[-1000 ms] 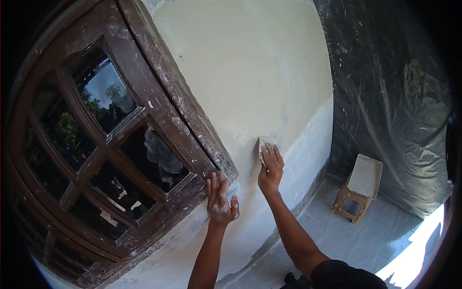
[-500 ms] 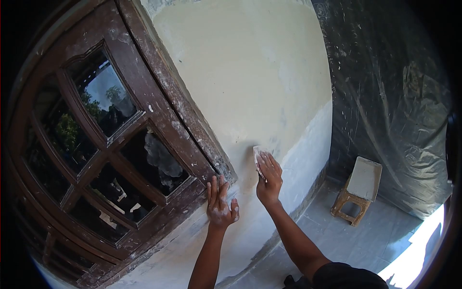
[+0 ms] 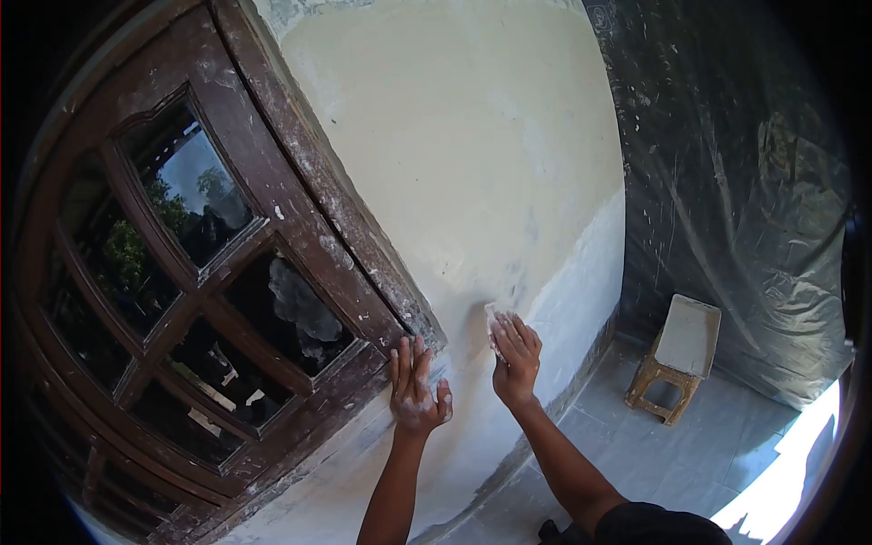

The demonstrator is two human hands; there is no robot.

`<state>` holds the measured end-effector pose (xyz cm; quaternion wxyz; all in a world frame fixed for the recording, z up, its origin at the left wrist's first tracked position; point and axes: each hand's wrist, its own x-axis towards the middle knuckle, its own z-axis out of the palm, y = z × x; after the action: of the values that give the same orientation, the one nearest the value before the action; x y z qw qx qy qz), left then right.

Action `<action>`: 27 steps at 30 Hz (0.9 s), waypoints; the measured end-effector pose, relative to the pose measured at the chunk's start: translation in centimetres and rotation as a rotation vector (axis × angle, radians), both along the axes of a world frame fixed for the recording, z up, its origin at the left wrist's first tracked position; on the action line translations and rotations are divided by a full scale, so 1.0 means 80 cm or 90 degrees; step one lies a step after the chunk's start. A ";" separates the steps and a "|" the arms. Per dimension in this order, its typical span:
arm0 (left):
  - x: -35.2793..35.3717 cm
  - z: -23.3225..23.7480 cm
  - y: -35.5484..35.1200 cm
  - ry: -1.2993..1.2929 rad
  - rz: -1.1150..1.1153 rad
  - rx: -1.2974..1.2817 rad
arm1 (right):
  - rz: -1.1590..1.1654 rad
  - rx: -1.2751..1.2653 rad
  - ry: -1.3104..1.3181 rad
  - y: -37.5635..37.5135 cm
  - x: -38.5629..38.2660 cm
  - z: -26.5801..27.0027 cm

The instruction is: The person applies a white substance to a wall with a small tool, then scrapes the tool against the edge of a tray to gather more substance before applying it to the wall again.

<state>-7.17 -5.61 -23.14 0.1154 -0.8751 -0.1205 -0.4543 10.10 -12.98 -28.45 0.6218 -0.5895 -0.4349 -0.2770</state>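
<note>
Under the fingers of my right hand [image 3: 516, 363] is a thin, flat, white-dusted sheet [image 3: 491, 329] that looks like sandpaper. The hand presses it against the wall [image 3: 409, 173], which is cream above and whiter lower down. White powder or filler coats my fingers. My left hand [image 3: 418, 391] lies with fingers spread at the lower corner of the brown window frame [image 3: 363, 263], touching the frame's edge and the wall beside it. Nothing is held in it.
A rectangular tray [image 3: 688, 338] with a pale coating rests on a small brown stool [image 3: 658, 386] to the right, on the grey tiled floor [image 3: 609, 445]. Dark plastic sheeting [image 3: 718, 182] hangs behind it. Window glass [image 3: 195, 173] fills the left side.
My right hand has slid a short way down and slightly right along the wall with the sheet. My left hand has stayed at the frame corner.
</note>
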 end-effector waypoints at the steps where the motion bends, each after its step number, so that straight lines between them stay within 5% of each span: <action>1: 0.001 0.000 0.000 -0.006 0.002 0.001 | -0.023 0.062 0.010 0.022 0.022 0.015; 5: -0.002 -0.003 0.002 -0.005 0.005 -0.009 | 0.006 0.034 0.041 0.059 0.023 0.025; 13: -0.003 -0.003 0.001 -0.009 0.010 -0.011 | 0.232 -0.143 0.023 -0.044 -0.139 -0.142; 15: -0.001 -0.002 -0.001 -0.024 0.007 -0.017 | 0.345 -0.177 0.203 -0.061 -0.133 -0.166; 17: 0.000 -0.001 -0.002 -0.044 0.013 -0.018 | 0.373 -0.268 0.568 -0.078 -0.106 -0.133; 19: 0.001 -0.007 -0.009 -0.059 0.005 -0.043 | 0.414 -0.025 0.724 -0.049 -0.062 -0.200; 21: 0.009 -0.022 -0.021 -0.093 -0.018 -0.061 | 0.481 0.023 0.891 -0.076 -0.021 -0.150; 27: 0.077 -0.118 -0.095 -0.073 -0.062 -0.291 | 0.507 0.096 0.945 -0.141 0.075 -0.163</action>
<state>-1.01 -13.24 -32.58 -0.1147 -0.8561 -0.1843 -0.4690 16.14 -24.23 -41.47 0.8352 -0.3779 -0.0695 0.3935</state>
